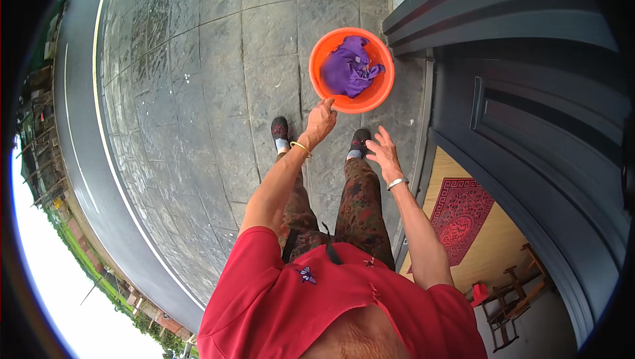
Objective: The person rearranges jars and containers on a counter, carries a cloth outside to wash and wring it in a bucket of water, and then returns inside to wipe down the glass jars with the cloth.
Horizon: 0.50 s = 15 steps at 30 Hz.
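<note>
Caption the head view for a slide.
Left hand at the near edge of an orange basin holding purple cloth; right hand open above grey paving.

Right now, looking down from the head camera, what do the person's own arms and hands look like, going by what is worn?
The sleeves are short and red, leaving the forearms uncovered. The left hand has a thin yellow bangle at its wrist, the right hand a silver-coloured band. Both hands are ungloved.

Found a free way over the stone pavement [208, 88] from the right hand [385, 154] to the near rim of the orange basin [368, 99]; met the dark door [483, 11] just beside the right rim.
</note>
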Each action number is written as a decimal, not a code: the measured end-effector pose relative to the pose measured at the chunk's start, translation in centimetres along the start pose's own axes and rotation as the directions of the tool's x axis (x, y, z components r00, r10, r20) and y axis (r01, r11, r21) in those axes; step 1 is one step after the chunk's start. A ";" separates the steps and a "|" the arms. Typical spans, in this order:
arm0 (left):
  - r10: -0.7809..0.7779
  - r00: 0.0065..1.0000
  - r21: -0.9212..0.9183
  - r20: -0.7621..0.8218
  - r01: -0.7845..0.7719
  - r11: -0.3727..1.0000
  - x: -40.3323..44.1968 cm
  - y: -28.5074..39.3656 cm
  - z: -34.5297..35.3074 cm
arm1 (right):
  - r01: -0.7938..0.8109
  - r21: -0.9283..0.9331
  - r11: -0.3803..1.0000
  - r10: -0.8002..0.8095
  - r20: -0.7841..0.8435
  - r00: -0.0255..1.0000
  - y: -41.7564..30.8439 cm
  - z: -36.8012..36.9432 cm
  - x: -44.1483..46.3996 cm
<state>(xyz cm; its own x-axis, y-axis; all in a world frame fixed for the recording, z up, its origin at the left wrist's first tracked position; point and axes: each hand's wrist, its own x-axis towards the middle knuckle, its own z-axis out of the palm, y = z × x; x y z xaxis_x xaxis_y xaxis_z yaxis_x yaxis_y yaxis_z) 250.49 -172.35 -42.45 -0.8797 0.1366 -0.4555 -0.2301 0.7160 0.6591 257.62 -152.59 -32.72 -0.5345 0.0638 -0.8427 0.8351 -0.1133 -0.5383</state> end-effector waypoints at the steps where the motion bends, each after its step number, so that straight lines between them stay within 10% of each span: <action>1: 0.056 0.996 0.074 0.070 -0.061 0.995 1.4 0.0 0.3 | 0.008 0.003 1.000 -0.008 -0.008 1.000 0.4 0.2 0.9; 9: 0.107 0.864 0.690 0.491 -0.461 0.558 14.5 -5.4 6.4 | 0.133 0.254 0.958 -0.118 -0.075 0.990 4.3 2.8 8.1; 15: 0.213 0.814 0.651 0.540 -0.565 0.508 19.8 -10.4 10.9 | 0.100 0.261 0.960 -0.085 -0.069 0.994 6.1 4.7 12.7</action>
<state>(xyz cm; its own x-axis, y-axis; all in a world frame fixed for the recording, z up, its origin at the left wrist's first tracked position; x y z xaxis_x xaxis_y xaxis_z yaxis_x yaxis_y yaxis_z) 239.98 -169.60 -64.89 -0.5401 0.6335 -0.5541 0.6506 0.7319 0.2026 255.27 -157.16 -46.68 -0.5933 0.1410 -0.7926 0.7147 -0.3609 -0.5992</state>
